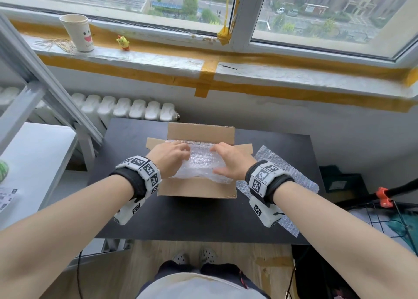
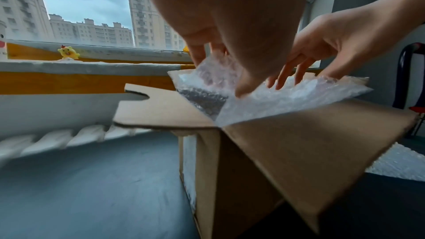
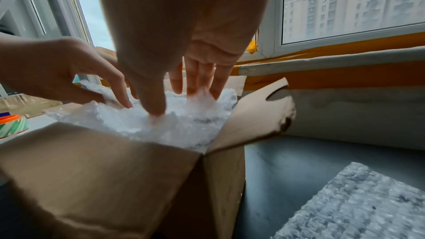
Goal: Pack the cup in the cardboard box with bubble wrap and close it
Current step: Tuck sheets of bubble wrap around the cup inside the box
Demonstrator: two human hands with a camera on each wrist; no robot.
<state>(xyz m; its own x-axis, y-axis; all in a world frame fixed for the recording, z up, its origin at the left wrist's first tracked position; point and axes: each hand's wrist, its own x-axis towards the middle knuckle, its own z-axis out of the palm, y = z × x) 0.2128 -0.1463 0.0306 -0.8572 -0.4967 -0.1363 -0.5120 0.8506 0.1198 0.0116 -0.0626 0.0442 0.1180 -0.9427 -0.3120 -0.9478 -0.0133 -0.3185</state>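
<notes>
A brown cardboard box [image 1: 196, 188] stands open in the middle of the black table [image 1: 135, 185], its flaps spread outward. A sheet of bubble wrap [image 1: 201, 163] lies crumpled over the opening and hides the inside. My left hand [image 1: 170, 158] presses its left part, fingers spread. My right hand [image 1: 228, 160] presses its right part, and in the right wrist view its straight fingers [image 3: 200, 79] sink into the bubble wrap [image 3: 184, 130]. A white paper cup [image 1: 78, 32] with a smiling face stands on the windowsill, far left. I see no cup in the box.
A second bubble wrap sheet [image 1: 300, 185] lies flat on the table right of the box. A yellow chick toy [image 1: 122, 42] sits on the sill. A white side table [image 1: 34, 163] with a tape roll [image 3: 11, 124] is at my left, a radiator [image 1: 126, 106] behind.
</notes>
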